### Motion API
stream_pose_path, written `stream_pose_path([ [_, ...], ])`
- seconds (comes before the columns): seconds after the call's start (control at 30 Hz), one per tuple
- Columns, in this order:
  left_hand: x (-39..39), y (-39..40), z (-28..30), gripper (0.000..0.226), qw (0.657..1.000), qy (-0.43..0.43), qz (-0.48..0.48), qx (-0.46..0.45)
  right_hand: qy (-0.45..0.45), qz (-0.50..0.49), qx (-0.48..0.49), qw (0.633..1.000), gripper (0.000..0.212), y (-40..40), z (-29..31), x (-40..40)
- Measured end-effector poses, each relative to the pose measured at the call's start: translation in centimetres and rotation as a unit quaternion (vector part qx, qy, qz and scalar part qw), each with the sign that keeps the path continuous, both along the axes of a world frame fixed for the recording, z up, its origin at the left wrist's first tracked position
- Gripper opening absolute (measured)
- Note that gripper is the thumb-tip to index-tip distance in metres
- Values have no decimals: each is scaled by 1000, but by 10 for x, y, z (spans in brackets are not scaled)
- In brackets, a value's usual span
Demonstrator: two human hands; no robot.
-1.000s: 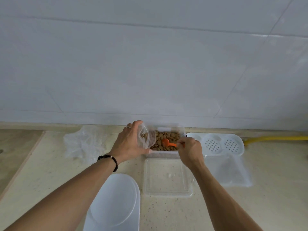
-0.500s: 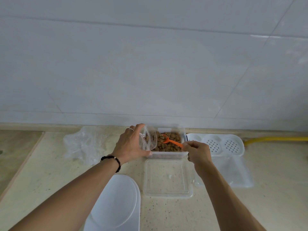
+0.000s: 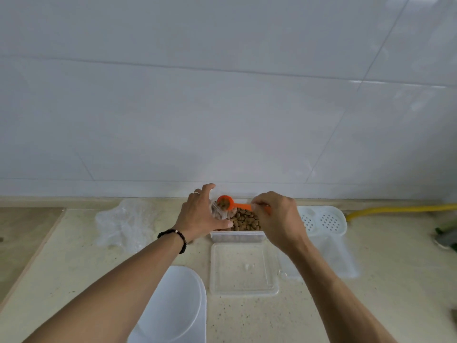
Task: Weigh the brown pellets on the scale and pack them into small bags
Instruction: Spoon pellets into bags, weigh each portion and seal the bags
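Note:
A clear plastic container (image 3: 237, 236) of brown pellets (image 3: 246, 220) stands near the wall. My left hand (image 3: 197, 214) holds a small clear bag (image 3: 218, 212) at the container's left end, its mouth facing right. My right hand (image 3: 277, 216) grips the handle of an orange scoop (image 3: 225, 202). The scoop's bowl holds pellets and sits raised at the bag's mouth. No scale is visible.
The container's clear lid (image 3: 243, 268) lies flat in front of it. A white tub (image 3: 175, 308) sits near me on the left. A pile of clear bags (image 3: 123, 224) lies left, a white perforated tray (image 3: 324, 220) right, with a yellow hose (image 3: 395, 209) along the wall.
The scoop has risen out of the pellets, loaded, and moved left to the mouth of the bag. My right hand lifted with it. My left hand kept the bag in place.

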State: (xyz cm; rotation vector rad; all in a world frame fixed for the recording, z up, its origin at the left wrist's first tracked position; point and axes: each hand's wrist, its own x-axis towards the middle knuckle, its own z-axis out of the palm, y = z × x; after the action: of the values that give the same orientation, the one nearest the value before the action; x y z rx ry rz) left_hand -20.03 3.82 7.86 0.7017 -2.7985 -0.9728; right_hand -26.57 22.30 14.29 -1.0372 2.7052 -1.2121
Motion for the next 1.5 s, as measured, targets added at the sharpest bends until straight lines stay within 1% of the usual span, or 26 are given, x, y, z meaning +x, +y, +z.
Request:
stream_pose_path([
  [0.07,8,-2,9,108,1000,20,-5,21,100,36,-1,994,20,-7,5,14],
  [0.1,12,-3,14,107,999,32,-8,34,132,37,-5,990,20,-8,8,20],
  [0.17,21,-8,25,105,997,50,-18,54,168,18,-16,985,21,-12,16,31],
  [0.33,51,-18,47,103,994,82,-58,51,155,-58,-73,983,13,-16,34,76],
  [0.43,68,-18,55,105,991,95,-81,57,143,-96,-81,982,13,-14,38,107],
  [0.53,82,-12,62,108,988,94,-97,70,174,-116,-74,975,13,-4,45,134],
  [0.67,96,7,71,113,985,94,-119,82,222,-123,-41,966,12,16,53,158],
  [0.77,102,25,74,111,982,99,-138,83,236,-165,-59,956,9,31,57,172],
  [0.8,103,30,74,108,981,101,-143,83,222,-198,-79,952,10,37,58,177],
  [0.83,105,35,73,106,980,103,-149,81,186,-241,-105,947,11,43,58,182],
  [0.9,110,44,73,100,978,112,-162,67,69,-328,-161,928,12,56,49,187],
  [1.0,120,62,72,90,971,128,-199,37,-93,-410,-203,884,13,82,1,196],
  [1.07,124,74,69,97,967,112,-226,21,-202,-440,-239,842,13,98,-42,210],
  [1.13,127,84,63,109,965,95,-246,8,-284,-465,-255,799,10,109,-83,230],
  [1.17,129,89,58,112,963,89,-253,4,-308,-474,-253,785,10,112,-99,239],
  [1.23,132,94,50,113,961,84,-262,-9,-335,-482,-255,769,9,113,-125,250],
  [1.33,135,97,41,111,959,95,-266,-21,-344,-489,-259,759,11,107,-146,250],
  [1.43,138,97,36,112,957,103,-271,-18,-335,-495,-212,773,11,103,-154,242],
  [1.5,140,96,36,113,956,108,-273,-15,-337,-491,-137,792,9,103,-157,238],
])
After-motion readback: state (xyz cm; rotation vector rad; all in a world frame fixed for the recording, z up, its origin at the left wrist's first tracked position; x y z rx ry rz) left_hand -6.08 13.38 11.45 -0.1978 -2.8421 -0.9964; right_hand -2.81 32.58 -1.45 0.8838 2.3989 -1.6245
